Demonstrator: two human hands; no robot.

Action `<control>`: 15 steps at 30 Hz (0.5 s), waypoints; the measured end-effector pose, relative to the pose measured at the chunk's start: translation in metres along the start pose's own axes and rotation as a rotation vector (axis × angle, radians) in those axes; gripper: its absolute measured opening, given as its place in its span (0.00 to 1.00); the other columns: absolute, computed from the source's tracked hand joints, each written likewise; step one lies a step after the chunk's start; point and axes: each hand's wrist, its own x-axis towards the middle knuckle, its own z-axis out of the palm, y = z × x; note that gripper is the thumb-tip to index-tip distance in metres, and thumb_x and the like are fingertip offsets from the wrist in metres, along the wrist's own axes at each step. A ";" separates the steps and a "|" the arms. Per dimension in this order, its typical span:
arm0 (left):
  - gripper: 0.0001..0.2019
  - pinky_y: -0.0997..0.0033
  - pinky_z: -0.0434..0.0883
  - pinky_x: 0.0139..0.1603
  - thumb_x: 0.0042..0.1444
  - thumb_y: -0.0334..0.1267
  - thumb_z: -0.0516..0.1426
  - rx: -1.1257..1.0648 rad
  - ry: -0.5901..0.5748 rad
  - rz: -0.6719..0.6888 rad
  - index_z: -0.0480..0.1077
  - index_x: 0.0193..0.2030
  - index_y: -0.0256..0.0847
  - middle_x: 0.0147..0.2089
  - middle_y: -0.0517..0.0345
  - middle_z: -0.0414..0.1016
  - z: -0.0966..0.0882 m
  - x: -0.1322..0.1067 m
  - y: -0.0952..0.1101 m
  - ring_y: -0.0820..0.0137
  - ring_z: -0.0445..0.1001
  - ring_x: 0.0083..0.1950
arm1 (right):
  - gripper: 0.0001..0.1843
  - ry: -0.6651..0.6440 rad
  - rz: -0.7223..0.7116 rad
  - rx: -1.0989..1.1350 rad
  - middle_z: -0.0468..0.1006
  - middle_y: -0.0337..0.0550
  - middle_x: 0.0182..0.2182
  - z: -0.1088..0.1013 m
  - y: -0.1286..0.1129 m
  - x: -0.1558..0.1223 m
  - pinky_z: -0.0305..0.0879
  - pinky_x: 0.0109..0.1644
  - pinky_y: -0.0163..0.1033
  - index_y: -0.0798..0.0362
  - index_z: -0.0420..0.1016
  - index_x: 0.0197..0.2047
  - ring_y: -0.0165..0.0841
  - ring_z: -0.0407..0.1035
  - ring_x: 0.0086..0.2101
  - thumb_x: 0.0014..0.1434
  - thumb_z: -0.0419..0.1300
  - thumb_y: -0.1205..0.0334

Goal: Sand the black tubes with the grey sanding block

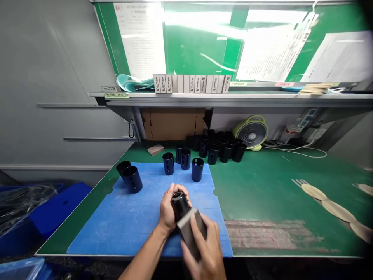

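My left hand (168, 210) is wrapped around a dark, glossy cylinder (179, 203), like the black cups on the table, tilted with one end toward the back. In my right hand (205, 245) is a grey-brown sanding block (190, 229), gripped between thumb and fingers. The block lies against or just over the cylinder's near side; whether they touch I cannot tell. Both are above the blue mat (140, 217). Several dark cups stand at the mat's far edge, among them one cup (197, 169) on the right and another cup (133, 179) on the left.
Many more black cups (213, 153) crowd the back, beside a green fan (252, 132). A loose block (155, 149) lies behind the mat. Boxed blocks (192, 84) line the shelf (247, 102). Finger cots (335, 208) lie right on the green table (256, 194). Blue bins (61, 208) stand left.
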 end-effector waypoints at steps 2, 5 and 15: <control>0.21 0.68 0.68 0.30 0.66 0.52 0.52 0.003 -0.087 -0.005 0.72 0.32 0.37 0.29 0.55 0.73 0.004 -0.002 0.002 0.68 0.72 0.26 | 0.33 -0.056 0.017 -0.027 0.67 0.57 0.58 -0.015 0.007 -0.025 0.75 0.50 0.52 0.49 0.63 0.70 0.47 0.69 0.52 0.63 0.61 0.67; 0.22 0.67 0.69 0.33 0.67 0.53 0.51 -0.020 -0.129 -0.033 0.73 0.33 0.37 0.30 0.54 0.73 0.010 -0.007 0.005 0.67 0.73 0.28 | 0.33 -0.113 0.103 0.028 0.67 0.55 0.59 -0.039 0.019 -0.032 0.73 0.55 0.51 0.49 0.62 0.71 0.46 0.68 0.56 0.65 0.61 0.62; 0.30 0.65 0.69 0.32 0.64 0.61 0.50 0.008 -0.205 -0.294 0.75 0.27 0.36 0.26 0.49 0.76 0.009 -0.017 -0.004 0.63 0.74 0.28 | 0.30 -0.007 0.259 0.072 0.67 0.52 0.59 -0.056 0.012 0.051 0.68 0.60 0.55 0.45 0.63 0.70 0.46 0.65 0.58 0.67 0.61 0.53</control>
